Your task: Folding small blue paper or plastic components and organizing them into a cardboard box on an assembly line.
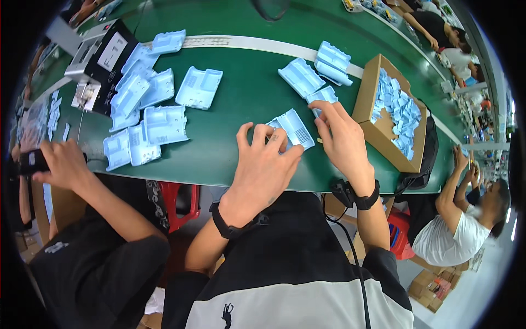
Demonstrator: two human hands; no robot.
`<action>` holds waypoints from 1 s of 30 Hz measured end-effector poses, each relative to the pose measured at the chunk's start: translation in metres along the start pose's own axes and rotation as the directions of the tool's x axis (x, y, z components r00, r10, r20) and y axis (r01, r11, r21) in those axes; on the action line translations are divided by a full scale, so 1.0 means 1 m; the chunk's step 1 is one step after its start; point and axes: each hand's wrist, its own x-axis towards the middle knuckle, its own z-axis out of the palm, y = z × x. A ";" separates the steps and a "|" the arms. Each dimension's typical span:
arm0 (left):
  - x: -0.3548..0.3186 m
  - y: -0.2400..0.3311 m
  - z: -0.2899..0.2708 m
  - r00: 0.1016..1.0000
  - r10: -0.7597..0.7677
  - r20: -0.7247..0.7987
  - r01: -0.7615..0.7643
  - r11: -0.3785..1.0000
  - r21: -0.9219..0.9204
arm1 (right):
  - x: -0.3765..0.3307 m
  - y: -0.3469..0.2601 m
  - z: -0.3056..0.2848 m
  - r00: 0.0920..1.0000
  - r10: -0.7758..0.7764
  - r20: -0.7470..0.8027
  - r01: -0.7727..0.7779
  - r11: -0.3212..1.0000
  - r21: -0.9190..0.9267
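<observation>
My left hand (257, 172) is closed on a light-blue moulded plastic shell (296, 127) lying on the green table. Its fingers curl over the shell's left side, and the thumb presses on the near edge. To the right, my right hand (348, 145) pinches the near edge of a second blue plastic shell (324, 95), which its fingers partly cover. Just beyond lie another open shell (301, 77) and a rounded one (332, 63). A separate shell (199, 88) rests farther left, beside a loose heap of similar shells (131, 93).
An open cardboard box (368, 101) at right holds many small blue pieces (397, 109), with a black bag (432, 145) behind it. A black-and-silver machine (101, 63) stands at far left. A co-worker's hand (66, 164) holds a black object nearby. A white strip (257, 43) crosses the table.
</observation>
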 end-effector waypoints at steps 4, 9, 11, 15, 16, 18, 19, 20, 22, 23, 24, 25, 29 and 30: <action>0.009 0.005 -0.002 1.000 0.019 0.020 -0.021 0.998 0.066 | -0.016 -0.004 -0.005 0.999 -0.033 0.023 0.033 0.999 0.016; 0.017 0.015 -0.008 0.998 0.053 0.034 -0.053 0.999 0.009 | -0.016 -0.005 0.001 0.996 -0.084 0.003 0.084 0.989 -0.124; 0.017 0.016 -0.020 0.999 0.021 -0.040 -0.022 1.000 -0.016 | -0.018 -0.003 0.007 0.994 -0.103 -0.031 0.095 0.976 -0.197; 0.020 0.008 -0.038 0.983 -0.051 -0.177 0.053 0.999 0.007 | -0.026 -0.002 0.013 0.995 -0.101 0.025 0.103 0.932 -0.348; 0.020 0.006 -0.043 0.984 -0.044 -0.173 0.048 0.999 0.020 | -0.028 -0.003 0.009 0.992 -0.124 0.009 0.121 0.939 -0.322; 0.019 0.001 -0.047 0.973 -0.124 -0.192 0.132 0.991 0.028 | -0.037 -0.007 0.001 0.987 -0.162 -0.022 0.150 0.950 -0.272; 0.022 -0.004 -0.047 0.966 -0.157 -0.206 0.167 0.985 0.033 | -0.041 -0.007 -0.003 0.987 -0.157 -0.038 0.142 0.953 -0.267; 0.025 -0.008 -0.047 0.970 -0.142 -0.199 0.153 0.987 0.042 | -0.049 -0.008 -0.008 0.989 -0.128 -0.068 0.113 0.975 -0.192; 0.032 -0.012 -0.040 0.974 -0.136 -0.181 0.150 0.987 0.061 | -0.068 -0.004 -0.025 0.991 -0.040 -0.130 0.033 0.998 -0.054; 0.037 -0.013 -0.037 0.978 -0.129 -0.164 0.141 0.988 0.064 | -0.074 -0.002 -0.034 0.989 -0.006 -0.148 -0.003 0.998 -0.060; 0.042 -0.014 -0.034 0.985 -0.103 -0.137 0.112 0.992 0.059 | -0.088 0.002 -0.047 0.983 -0.020 -0.182 0.029 0.999 0.044; 0.047 -0.013 -0.029 0.993 -0.067 -0.099 0.071 0.997 0.037 | -0.106 0.007 -0.062 0.975 -0.015 -0.224 0.046 0.990 0.133; 0.041 -0.017 -0.038 0.998 -0.042 -0.044 0.045 0.996 0.074 | -0.184 0.026 -0.123 0.963 0.229 -0.144 -0.117 0.833 0.541; 0.043 -0.010 -0.031 0.999 -0.044 -0.023 0.046 0.997 0.059 | -0.216 0.032 -0.142 0.938 0.317 -0.141 -0.195 0.818 0.541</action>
